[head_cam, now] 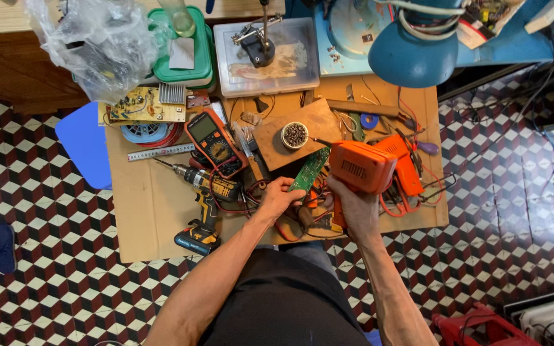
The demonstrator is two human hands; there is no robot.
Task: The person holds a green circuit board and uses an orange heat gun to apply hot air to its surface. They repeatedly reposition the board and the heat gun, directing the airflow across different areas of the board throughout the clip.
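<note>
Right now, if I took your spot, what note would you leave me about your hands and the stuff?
Left hand: holds the green rectangular circuit board by its lower end.
Right hand: grips the orange pistol-shaped soldering gun, tip pointing at the board's top edge.
Nearby: round tin of dark bits on a brown wooden block; orange multimeter to the left.
Whether any joints are done can't be seen; the board remains in hand, not set down.

Cube-patterned tile floor point(46, 243) in red, black and white all round, low cardboard-topped worktable point(149, 218) centre, blue lamp shade point(411, 61) far right, wooden cabinet point(14, 70) far left
</note>
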